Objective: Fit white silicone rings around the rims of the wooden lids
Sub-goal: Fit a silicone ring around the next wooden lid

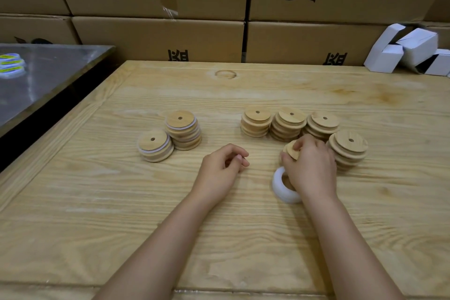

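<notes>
Two done stacks (183, 133) stood left of centre on the table (243, 238), and we could see a thin white band showing at the lids' rims there. Four bare stacks (257, 122) stood to the right, so by our judgement most of the job remained. Our right hand (310, 168) curled its fingers round one lid (292, 152), holding it tilted just in front of the bare stacks. The rings (280, 185), a soft, matte white pile with a round hollow, lay on the table against that hand's heel. Our left hand (222, 168) rested nearby, loosely curled, and we saw nothing in it. Each lid was a pale, smooth-grained wooden disc, stepped at the edge, with a small hole drilled through.
</notes>
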`<state>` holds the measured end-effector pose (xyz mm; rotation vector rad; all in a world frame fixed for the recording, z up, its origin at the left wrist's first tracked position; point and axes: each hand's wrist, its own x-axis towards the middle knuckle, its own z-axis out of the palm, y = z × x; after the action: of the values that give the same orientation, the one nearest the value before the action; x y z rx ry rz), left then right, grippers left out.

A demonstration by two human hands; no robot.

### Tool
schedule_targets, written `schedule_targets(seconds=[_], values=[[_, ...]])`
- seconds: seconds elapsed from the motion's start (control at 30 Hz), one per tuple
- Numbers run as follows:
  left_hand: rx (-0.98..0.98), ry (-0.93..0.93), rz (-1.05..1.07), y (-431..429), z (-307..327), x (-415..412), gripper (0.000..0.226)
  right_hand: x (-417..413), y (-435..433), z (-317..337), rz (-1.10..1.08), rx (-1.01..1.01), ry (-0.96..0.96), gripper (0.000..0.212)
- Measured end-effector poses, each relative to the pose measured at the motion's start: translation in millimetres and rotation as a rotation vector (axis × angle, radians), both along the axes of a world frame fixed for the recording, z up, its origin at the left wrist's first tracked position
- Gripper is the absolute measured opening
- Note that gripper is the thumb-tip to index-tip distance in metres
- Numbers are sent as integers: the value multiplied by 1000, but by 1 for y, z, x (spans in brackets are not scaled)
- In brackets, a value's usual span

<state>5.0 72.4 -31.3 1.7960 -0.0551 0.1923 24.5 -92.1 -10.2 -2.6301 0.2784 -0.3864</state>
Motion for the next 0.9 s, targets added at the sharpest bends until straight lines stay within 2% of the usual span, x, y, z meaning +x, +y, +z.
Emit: schedule_targets(seconds=[0.2, 0.33, 0.43, 0.5, 0.57, 0.7, 0.77, 0.8, 0.87, 0.9], values=[[-16, -5, 0, 1, 0, 1, 26, 2, -2, -3, 20, 74, -23, 32], [-114, -20, 0, 1, 2, 1, 20, 1, 0, 0, 113, 96, -214, 34], [-288, -10, -65, 2, 7, 2, 14, -3, 5, 9, 263, 118, -384, 38], [-454, 50, -150, 2, 8, 2, 21, -8, 11, 13, 407, 137, -437, 41], [-571, 109, -232, 2, 8, 3, 34, -13, 18, 14, 543, 112, -440, 44], [-615, 171, -304, 3, 6, 3, 33, -17, 26, 11, 719, 38, -358, 49], [-657, 213, -290, 4, 7, 5, 25, -17, 24, 12, 696, 44, -339, 46], [-683, 229, -285, 5, 7, 6, 21, -16, 21, 13, 645, 44, -353, 38], [-728, 261, -267, 6, 9, 8, 19, -11, 10, 14, 513, -29, -329, 21], [-748, 281, -253, 6, 9, 9, 19, -8, 3, 15, 468, -95, -257, 22]])
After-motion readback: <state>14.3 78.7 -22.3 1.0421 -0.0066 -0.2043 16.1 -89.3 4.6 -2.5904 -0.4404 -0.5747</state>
